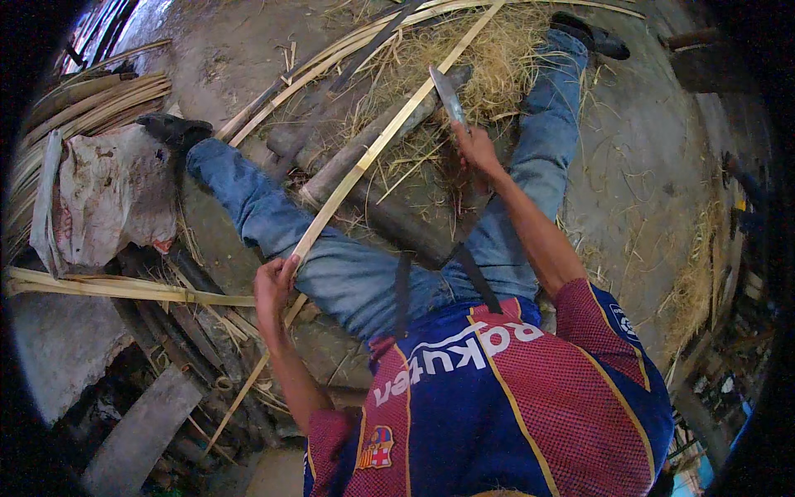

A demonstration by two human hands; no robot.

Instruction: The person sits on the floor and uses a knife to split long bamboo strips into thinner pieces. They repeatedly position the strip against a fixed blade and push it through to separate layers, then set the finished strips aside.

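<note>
A long pale bamboo strip (370, 155) runs slantwise from beside my left thigh up past the far end of a round log (377, 149). Its near end is pinched in my left hand (275, 286), next to my left knee. My right hand (478, 149) is closed round the handle of a knife (448, 97). The knife's blade points away from me, and its tip is close to the strip's edge; whether they touch I cannot tell. Thin shavings (497, 62) lie heaped beyond the log, between my outstretched legs.
A whitish sack (116, 195) stands by my left foot, with stacked strips (99, 108) behind it. More split strips (132, 286) lie at the left, over dark poles. A second log (406, 225) rests between my thighs. Shavings (696, 282) line the right side.
</note>
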